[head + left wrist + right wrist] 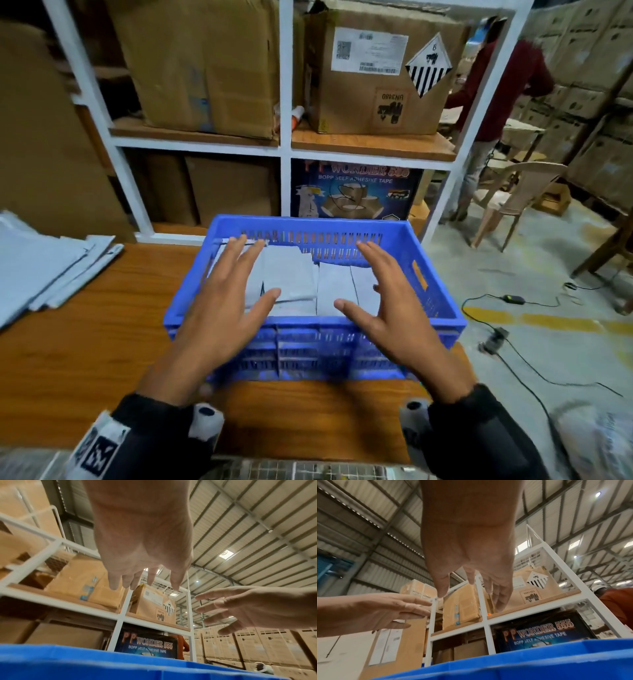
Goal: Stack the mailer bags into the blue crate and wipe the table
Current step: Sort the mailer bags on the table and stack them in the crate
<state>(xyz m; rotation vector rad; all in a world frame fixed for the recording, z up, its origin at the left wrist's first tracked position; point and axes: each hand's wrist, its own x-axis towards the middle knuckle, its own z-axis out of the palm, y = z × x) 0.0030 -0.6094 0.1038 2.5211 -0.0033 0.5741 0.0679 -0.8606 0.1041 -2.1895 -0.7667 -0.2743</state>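
Observation:
A blue crate (435, 270) stands on the wooden table (113, 329), with grey mailer bags (291, 277) lying flat inside it in two side-by-side piles. My left hand (233, 284) and right hand (383, 291) hover palm-down over the crate's near half, fingers spread and straight, holding nothing. From below, the left wrist view shows my left hand (145, 555) above the crate rim (85, 661), and the right wrist view shows my right hand (471, 561) above that rim (522, 665). More grey mailer bags (44, 263) lie stacked at the table's left end.
A white shelf rack (286, 147) with cardboard boxes and a tape carton (356, 192) stands just behind the table. To the right are a plastic chair (517, 198), floor cables (513, 346) and a person in a red top (496, 92).

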